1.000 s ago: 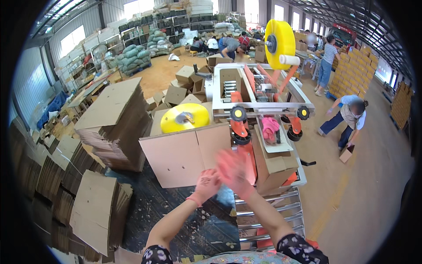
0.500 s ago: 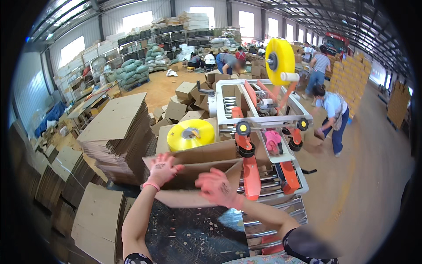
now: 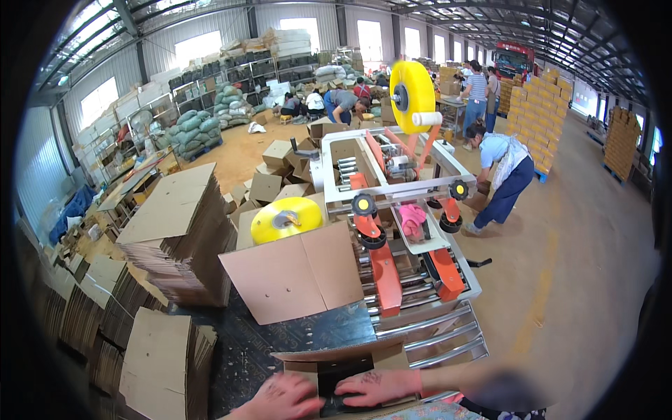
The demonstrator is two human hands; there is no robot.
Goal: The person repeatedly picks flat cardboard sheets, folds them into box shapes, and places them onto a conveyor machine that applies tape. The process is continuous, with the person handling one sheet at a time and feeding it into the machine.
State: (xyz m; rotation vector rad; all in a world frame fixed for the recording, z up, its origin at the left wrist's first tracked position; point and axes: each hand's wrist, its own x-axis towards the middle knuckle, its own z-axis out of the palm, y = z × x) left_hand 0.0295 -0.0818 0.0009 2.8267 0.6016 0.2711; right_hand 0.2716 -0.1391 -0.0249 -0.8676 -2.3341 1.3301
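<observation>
A cardboard box [image 3: 297, 367] with raised flaps is close in front of me at the lower edge, its inside dark. My left hand [image 3: 281, 397], in a pink glove, lies over the box's left side with its fingers apart. On the right, my right hand [image 3: 376, 387], gloved alike, reaches across the opening with fingers stretched out flat. The lower part of the box is out of view. Beyond it a flat brown cardboard piece [image 3: 290, 273] leans upright on the dark work board [image 3: 245, 353], in front of a yellow tape roll [image 3: 287, 220].
A carton-taping machine [image 3: 399, 189] with orange arms and a roller conveyor [image 3: 441, 336] stands to the right. Stacked flat cartons [image 3: 171, 231] rise at left, with loose boxes [image 3: 276, 175] behind. A co-worker in blue [image 3: 500, 168] bends beside the machine.
Both hands have left the cardboard by the tape roll and come down toward me, onto the near box. That cardboard now leans with its broad face showing. My view has shifted somewhat.
</observation>
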